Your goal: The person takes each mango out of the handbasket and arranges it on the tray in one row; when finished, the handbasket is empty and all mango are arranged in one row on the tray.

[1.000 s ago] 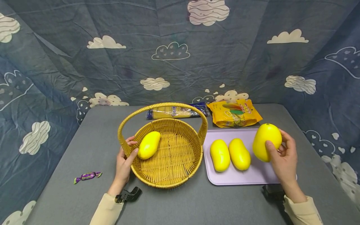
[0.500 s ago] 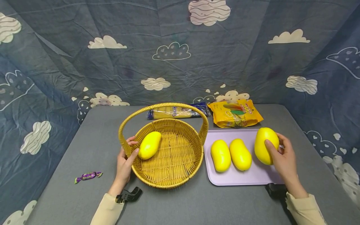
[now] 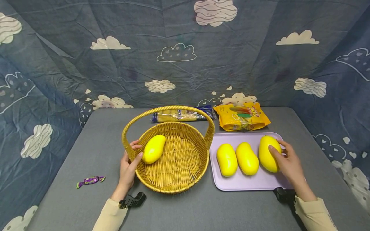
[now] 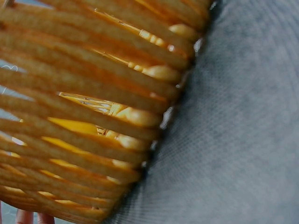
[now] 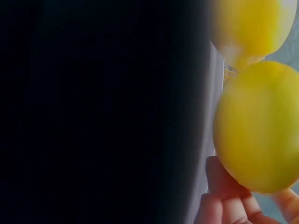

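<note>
My right hand (image 3: 290,165) grips a yellow mango (image 3: 268,154) at the right end of the lilac tray (image 3: 242,184). Two more mangoes, a left one (image 3: 226,159) and a middle one (image 3: 247,158), lie to its left on that tray. In the right wrist view the gripped mango (image 5: 259,130) sits above my fingers, with another mango behind it. My left hand (image 3: 127,173) holds the left rim of a golden wicker basket (image 3: 179,160), thumb over the edge. One mango (image 3: 154,149) rests inside against the basket's left wall. Close wicker fills the left wrist view.
Behind the basket lies a pasta packet (image 3: 182,115), partly crossed by the handle. A yellow candy bag (image 3: 242,116) is beyond the tray. A purple wrapped candy (image 3: 91,181) lies on the grey table at left.
My right hand has lowered its mango toward the tray and slightly left, beside the other two. My left hand and the basket stay put.
</note>
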`<state>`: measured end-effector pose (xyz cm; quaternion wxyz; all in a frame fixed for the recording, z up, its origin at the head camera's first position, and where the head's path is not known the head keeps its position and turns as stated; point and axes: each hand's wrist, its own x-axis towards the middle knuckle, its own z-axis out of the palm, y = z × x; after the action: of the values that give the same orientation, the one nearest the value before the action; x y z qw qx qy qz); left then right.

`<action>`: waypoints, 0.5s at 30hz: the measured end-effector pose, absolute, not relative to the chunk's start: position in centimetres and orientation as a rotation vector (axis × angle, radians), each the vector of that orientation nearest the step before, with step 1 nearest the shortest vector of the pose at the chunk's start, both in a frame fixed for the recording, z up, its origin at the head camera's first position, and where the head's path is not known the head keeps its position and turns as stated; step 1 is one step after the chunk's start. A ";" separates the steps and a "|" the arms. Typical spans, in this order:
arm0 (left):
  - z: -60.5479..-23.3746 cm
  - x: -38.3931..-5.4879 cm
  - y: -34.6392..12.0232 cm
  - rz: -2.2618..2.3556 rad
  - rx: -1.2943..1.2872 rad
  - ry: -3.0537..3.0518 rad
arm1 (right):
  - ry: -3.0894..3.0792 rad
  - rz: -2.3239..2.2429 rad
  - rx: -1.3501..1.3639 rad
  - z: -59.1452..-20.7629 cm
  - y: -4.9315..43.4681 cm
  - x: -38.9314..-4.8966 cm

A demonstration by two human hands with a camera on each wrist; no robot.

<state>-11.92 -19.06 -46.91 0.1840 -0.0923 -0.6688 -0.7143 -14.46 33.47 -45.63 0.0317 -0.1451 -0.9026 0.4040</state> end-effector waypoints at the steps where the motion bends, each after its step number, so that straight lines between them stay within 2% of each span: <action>1: -46.9 -11.9 -19.1 -2.015 -0.260 -1.886 | -2.793 1.241 -0.440 -45.3 33.2 -14.3; 15: -47.0 -12.0 -19.1 -2.014 -0.251 -1.887 | -2.901 1.255 -0.365 -44.4 32.5 -13.6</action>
<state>-12.00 -19.12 -47.03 0.1839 -0.0890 -0.6693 -0.7143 -13.64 32.46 -44.35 -0.0202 -0.1148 -0.9116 0.3943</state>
